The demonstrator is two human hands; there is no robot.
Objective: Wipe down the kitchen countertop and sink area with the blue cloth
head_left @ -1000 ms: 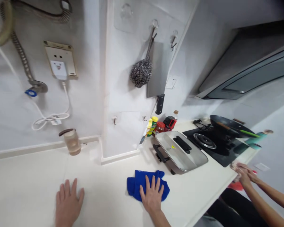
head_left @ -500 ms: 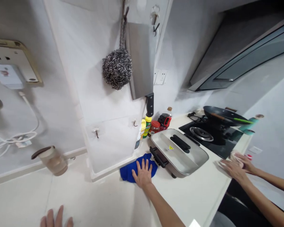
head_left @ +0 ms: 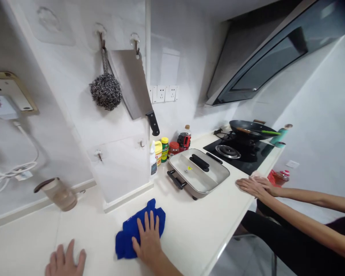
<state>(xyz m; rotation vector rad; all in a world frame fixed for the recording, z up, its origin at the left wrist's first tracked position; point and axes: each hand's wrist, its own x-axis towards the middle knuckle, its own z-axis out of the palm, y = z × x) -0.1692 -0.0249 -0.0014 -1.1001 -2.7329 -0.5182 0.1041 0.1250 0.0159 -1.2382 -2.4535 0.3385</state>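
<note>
My right hand lies flat with fingers spread on a crumpled blue cloth, pressing it against the white countertop. Part of the cloth is hidden under the palm. My left hand rests at the bottom left with its fingers apart and nothing in it, close to the counter. Beyond the cloth stands a rectangular electric pan with a lid and black handles, apart from my right hand.
Another person's hands rest on a pale cloth at the counter edge. A wok sits on the black stove. Bottles and jars line the wall. A cleaver and steel scourer hang above; a jug stands left.
My right hand has drawn the blue cloth nearer, away from the wall corner and the pan. My left hand shows slightly more. The view has turned right.
</note>
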